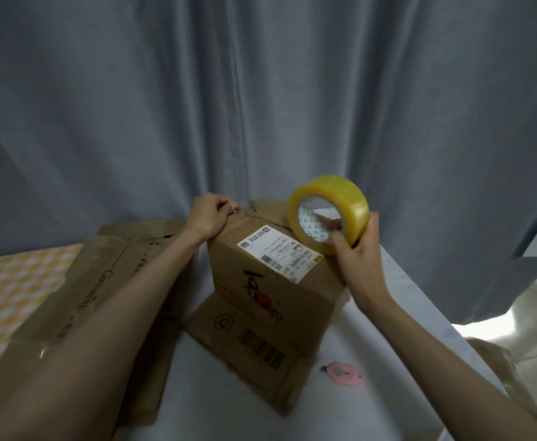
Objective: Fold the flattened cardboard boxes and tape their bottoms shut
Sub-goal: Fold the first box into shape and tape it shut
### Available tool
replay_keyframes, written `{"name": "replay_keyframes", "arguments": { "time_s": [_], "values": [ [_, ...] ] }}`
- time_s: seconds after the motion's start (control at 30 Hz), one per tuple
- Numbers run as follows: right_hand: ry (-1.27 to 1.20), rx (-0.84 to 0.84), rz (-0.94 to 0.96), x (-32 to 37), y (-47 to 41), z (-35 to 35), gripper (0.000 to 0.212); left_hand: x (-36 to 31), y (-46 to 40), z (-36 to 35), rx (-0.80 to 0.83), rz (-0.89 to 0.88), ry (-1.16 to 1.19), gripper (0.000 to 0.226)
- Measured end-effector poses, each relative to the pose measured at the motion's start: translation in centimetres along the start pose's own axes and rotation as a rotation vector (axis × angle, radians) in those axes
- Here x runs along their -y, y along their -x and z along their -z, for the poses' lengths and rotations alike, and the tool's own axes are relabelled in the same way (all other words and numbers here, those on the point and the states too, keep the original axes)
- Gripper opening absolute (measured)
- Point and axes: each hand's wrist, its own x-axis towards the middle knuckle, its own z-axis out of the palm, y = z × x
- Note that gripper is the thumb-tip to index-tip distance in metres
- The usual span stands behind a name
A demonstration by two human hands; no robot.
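A folded brown cardboard box [270, 281] with a white shipping label stands on the white table, its lower flaps spread toward me. My left hand [208, 214] rests with curled fingers on the box's far top-left edge, pinching at the flap there. My right hand [356, 246] grips a yellow roll of clear packing tape [327, 211] held upright over the box's right top corner. Flattened cardboard boxes [101, 281] lie to the left, partly under my left forearm.
A small pink box cutter [345, 372] lies on the white table [388, 313] at the front right. Grey curtains [261, 90] hang close behind the table. A yellow checked cloth [12, 281] lies at the left. More cardboard [499, 367] pokes out beyond the table's right edge.
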Motion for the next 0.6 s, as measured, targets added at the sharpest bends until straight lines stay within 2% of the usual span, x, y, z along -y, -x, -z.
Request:
{"name": "replay_keyframes", "arguments": {
  "time_s": [0.13,0.3,0.6],
  "values": [
    [-0.047,0.055,0.082,0.2,0.3,1.0,0.032,0.8,2.0,-0.5,-0.015,-0.114,-0.015,0.035],
    [-0.138,0.129,0.131,0.4,0.2,1.9,0.029,0.7,2.3,-0.1,0.041,-0.241,-0.074,0.051],
    [-0.175,0.181,0.169,0.5,0.3,2.4,0.036,-0.4,2.2,0.5,0.093,-0.376,-0.244,0.049]
  ]
}}
